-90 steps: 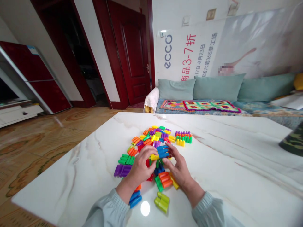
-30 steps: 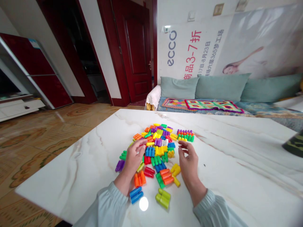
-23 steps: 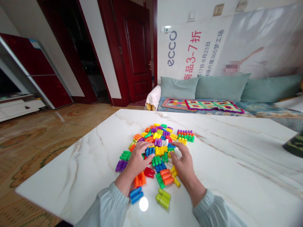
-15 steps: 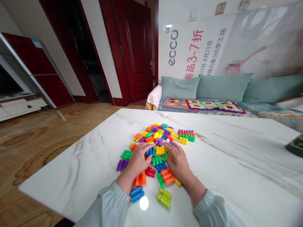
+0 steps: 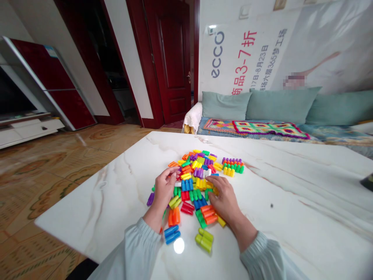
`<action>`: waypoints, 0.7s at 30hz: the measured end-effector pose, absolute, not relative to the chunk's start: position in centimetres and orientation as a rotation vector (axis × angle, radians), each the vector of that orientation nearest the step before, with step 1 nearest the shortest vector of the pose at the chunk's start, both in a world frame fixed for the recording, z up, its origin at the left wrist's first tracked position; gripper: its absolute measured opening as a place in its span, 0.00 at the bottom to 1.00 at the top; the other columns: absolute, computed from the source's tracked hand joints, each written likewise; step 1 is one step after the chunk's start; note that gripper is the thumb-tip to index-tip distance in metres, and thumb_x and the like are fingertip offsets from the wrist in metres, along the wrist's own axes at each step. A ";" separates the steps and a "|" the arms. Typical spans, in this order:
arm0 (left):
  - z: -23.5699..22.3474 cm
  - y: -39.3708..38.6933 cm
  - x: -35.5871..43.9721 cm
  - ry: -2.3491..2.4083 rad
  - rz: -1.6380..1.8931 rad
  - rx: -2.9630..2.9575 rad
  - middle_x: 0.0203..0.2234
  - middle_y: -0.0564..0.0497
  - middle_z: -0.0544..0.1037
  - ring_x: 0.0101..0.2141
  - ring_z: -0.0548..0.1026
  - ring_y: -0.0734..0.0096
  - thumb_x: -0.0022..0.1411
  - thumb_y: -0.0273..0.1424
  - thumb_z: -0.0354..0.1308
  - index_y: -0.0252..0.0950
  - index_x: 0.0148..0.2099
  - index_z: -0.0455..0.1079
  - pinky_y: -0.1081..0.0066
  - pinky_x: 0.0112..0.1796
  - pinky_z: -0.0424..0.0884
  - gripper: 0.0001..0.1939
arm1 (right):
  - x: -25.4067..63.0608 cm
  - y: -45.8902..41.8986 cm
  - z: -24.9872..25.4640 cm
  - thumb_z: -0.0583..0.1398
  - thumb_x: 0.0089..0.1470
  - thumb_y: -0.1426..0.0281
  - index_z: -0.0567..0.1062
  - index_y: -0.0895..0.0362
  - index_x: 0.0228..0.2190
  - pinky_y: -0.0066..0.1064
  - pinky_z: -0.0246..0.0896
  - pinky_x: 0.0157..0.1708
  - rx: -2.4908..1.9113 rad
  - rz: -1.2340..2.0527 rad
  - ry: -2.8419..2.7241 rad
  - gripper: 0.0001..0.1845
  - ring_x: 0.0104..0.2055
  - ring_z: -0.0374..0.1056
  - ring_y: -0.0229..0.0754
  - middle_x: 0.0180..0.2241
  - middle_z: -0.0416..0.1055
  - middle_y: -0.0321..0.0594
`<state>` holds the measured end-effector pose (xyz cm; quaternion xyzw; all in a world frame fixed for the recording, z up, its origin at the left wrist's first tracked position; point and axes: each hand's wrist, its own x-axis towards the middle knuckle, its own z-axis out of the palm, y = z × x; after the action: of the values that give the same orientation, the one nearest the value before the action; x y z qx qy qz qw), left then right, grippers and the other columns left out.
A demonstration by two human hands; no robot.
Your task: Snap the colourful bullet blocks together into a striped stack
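Observation:
A heap of colourful plastic peg bricks [image 5: 201, 171] lies on a white marble table [image 5: 291, 202]. My left hand [image 5: 163, 189] hovers over the heap's left side. Its fingers are curled with the thumb and forefinger pinched together near an orange and a white piece; what they hold is hidden. My right hand [image 5: 225, 199] lies on the heap's right side, fingers stretched over yellow bricks. Between the hands sit blue [image 5: 187, 184], green and red bricks. An orange brick [image 5: 209, 214] touches the right palm. A joined block of purple, orange, green and yellow rows [image 5: 233, 165] stands apart at the far right.
A blue brick [image 5: 171, 234] and a lime brick [image 5: 205, 240] lie near my sleeves. A dark object [image 5: 367, 182] sits at the table's right edge. Beyond are a teal sofa [image 5: 262, 107], a red door [image 5: 175, 58] and a TV cabinet [image 5: 29, 128].
Three seconds ago both hands held a blue brick together; it now lies in the heap. Both hands came down onto the heap, then the left lifted and pinched; the right stays on the bricks.

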<state>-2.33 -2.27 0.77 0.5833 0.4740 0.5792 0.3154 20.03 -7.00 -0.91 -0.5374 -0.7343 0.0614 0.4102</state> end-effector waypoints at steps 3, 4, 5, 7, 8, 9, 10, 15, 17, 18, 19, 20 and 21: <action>1.1 -2.3 -2.2 1.239 1.525 1.510 0.37 0.45 0.81 0.38 0.79 0.65 0.60 0.33 0.56 0.32 0.45 0.74 0.68 0.40 0.76 0.14 | 19.8 -7.2 -0.6 0.57 0.48 0.77 0.70 0.51 0.55 0.53 0.54 0.57 -1.348 0.133 -1.956 0.31 0.58 0.59 0.54 0.55 0.70 0.41; 1.1 -2.4 -2.1 1.231 1.517 1.505 0.36 0.45 0.81 0.36 0.79 0.65 0.60 0.33 0.56 0.32 0.45 0.74 0.68 0.38 0.76 0.14 | 19.7 -7.2 -0.5 0.57 0.50 0.76 0.69 0.50 0.56 0.55 0.51 0.58 -1.355 0.124 -1.988 0.31 0.60 0.58 0.55 0.55 0.70 0.40; 1.2 -2.4 -2.0 1.224 1.508 1.499 0.35 0.46 0.81 0.35 0.79 0.66 0.60 0.33 0.55 0.32 0.45 0.74 0.68 0.37 0.76 0.14 | 19.6 -7.3 -0.4 0.57 0.52 0.75 0.68 0.49 0.56 0.58 0.48 0.58 -1.367 0.114 -2.011 0.30 0.60 0.57 0.56 0.55 0.70 0.40; 1.2 -2.6 -1.7 1.217 1.490 1.501 0.34 0.46 0.80 0.32 0.79 0.67 0.60 0.33 0.55 0.32 0.45 0.75 0.69 0.35 0.76 0.14 | 19.5 -7.2 -0.3 0.58 0.55 0.73 0.69 0.48 0.55 0.60 0.46 0.59 -1.388 0.089 -2.030 0.26 0.58 0.60 0.56 0.52 0.73 0.41; 1.2 -2.6 -1.6 1.217 1.480 1.511 0.34 0.47 0.80 0.31 0.78 0.68 0.60 0.33 0.55 0.32 0.44 0.75 0.69 0.35 0.76 0.14 | 19.4 -7.2 -0.3 0.58 0.56 0.72 0.71 0.48 0.54 0.59 0.46 0.58 -1.391 0.075 -2.029 0.24 0.56 0.63 0.55 0.50 0.74 0.42; 1.2 -2.7 -1.5 1.218 1.469 1.525 0.34 0.47 0.80 0.31 0.78 0.69 0.60 0.33 0.55 0.33 0.44 0.75 0.70 0.35 0.76 0.13 | 19.4 -7.1 -0.3 0.59 0.56 0.71 0.72 0.49 0.52 0.57 0.48 0.58 -1.389 0.065 -2.023 0.22 0.53 0.64 0.54 0.48 0.75 0.43; 1.1 -2.8 -1.5 1.218 1.458 1.539 0.33 0.47 0.80 0.31 0.78 0.69 0.60 0.32 0.55 0.33 0.44 0.75 0.70 0.35 0.76 0.13 | 19.4 -7.0 -0.3 0.59 0.57 0.71 0.74 0.49 0.50 0.54 0.50 0.56 -1.382 0.061 -2.014 0.19 0.51 0.66 0.53 0.46 0.76 0.43; 0.9 -2.9 -1.4 1.210 1.436 1.578 0.33 0.48 0.80 0.31 0.78 0.69 0.61 0.33 0.54 0.33 0.45 0.75 0.70 0.34 0.76 0.13 | 19.7 -6.7 -1.1 0.58 0.59 0.66 0.77 0.54 0.39 0.43 0.60 0.46 -1.346 0.123 -1.795 0.09 0.41 0.69 0.48 0.37 0.76 0.43; 0.9 -2.8 -1.5 1.219 1.440 1.605 0.34 0.48 0.80 0.32 0.78 0.68 0.62 0.32 0.54 0.33 0.45 0.75 0.70 0.35 0.76 0.13 | 19.8 -6.8 -1.3 0.56 0.60 0.62 0.74 0.55 0.41 0.40 0.62 0.43 -1.340 0.192 -1.581 0.12 0.42 0.69 0.47 0.39 0.75 0.43; 0.9 -2.7 -1.6 1.229 1.446 1.625 0.34 0.48 0.80 0.33 0.78 0.68 0.62 0.32 0.53 0.34 0.45 0.75 0.69 0.35 0.76 0.13 | 19.9 -6.9 -1.3 0.55 0.60 0.60 0.73 0.55 0.42 0.38 0.62 0.42 -1.338 0.233 -1.465 0.14 0.41 0.69 0.46 0.39 0.75 0.43; 1.0 -2.7 -1.6 1.245 1.455 1.655 0.35 0.48 0.80 0.34 0.79 0.67 0.62 0.32 0.53 0.34 0.45 0.75 0.69 0.37 0.76 0.13 | 20.1 -6.9 -1.4 0.55 0.61 0.59 0.71 0.55 0.43 0.36 0.63 0.40 -1.332 0.270 -1.356 0.15 0.40 0.69 0.45 0.39 0.74 0.43; 1.0 -2.7 -1.7 1.265 1.464 1.700 0.36 0.47 0.80 0.35 0.79 0.67 0.63 0.31 0.53 0.34 0.44 0.75 0.68 0.38 0.76 0.12 | 20.2 -6.9 -1.4 0.55 0.61 0.57 0.70 0.56 0.43 0.35 0.64 0.38 -1.321 0.303 -1.265 0.16 0.38 0.70 0.44 0.38 0.74 0.42; 1.1 -2.7 -1.7 1.288 1.466 1.765 0.38 0.47 0.80 0.38 0.78 0.66 0.63 0.30 0.52 0.35 0.44 0.75 0.66 0.41 0.76 0.12 | 20.4 -6.9 -1.4 0.55 0.60 0.56 0.70 0.56 0.42 0.33 0.64 0.36 -1.303 0.330 -1.193 0.17 0.36 0.69 0.42 0.36 0.74 0.41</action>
<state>-1.71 -2.70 1.06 0.6492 0.4736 0.5390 0.2525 20.36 -6.91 -1.41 -0.5672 -0.5193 0.1435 0.6230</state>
